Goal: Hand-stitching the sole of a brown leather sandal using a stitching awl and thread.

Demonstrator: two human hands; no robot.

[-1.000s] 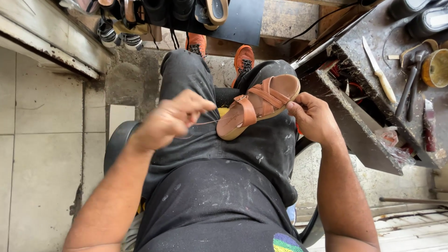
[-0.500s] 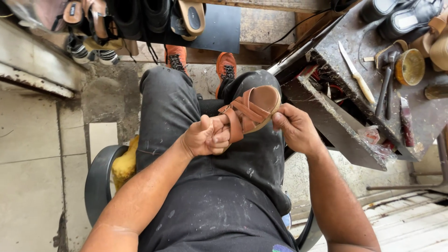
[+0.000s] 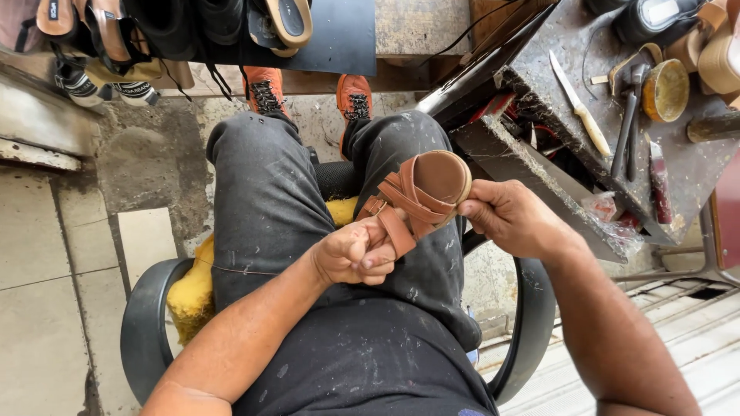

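My left hand (image 3: 356,253) is clenched around the strap end of a brown sandal (image 3: 420,196), fingers curled tight over the straps. My right hand (image 3: 512,218) pinches the sandal's sole edge at the rounded end, thumb on top. The sandal sits tilted above my right thigh, held between both hands over my lap, clear of the bench.

Under it I see my dark speckled trousers (image 3: 270,200) and my orange shoes (image 3: 266,88) on the concrete floor. I sit on a black chair (image 3: 142,331) with yellow foam (image 3: 193,289) bursting from the seat.

Just beside my right hand, the corner of a worn workbench (image 3: 539,166) juts in close. On its top lie a knife (image 3: 580,114) with a pale handle, a hammer (image 3: 626,115) and a round tin (image 3: 666,90), all well apart from my hands. Ahead of my knees, a row of shoes (image 3: 154,31) hangs along a dark shelf edge.
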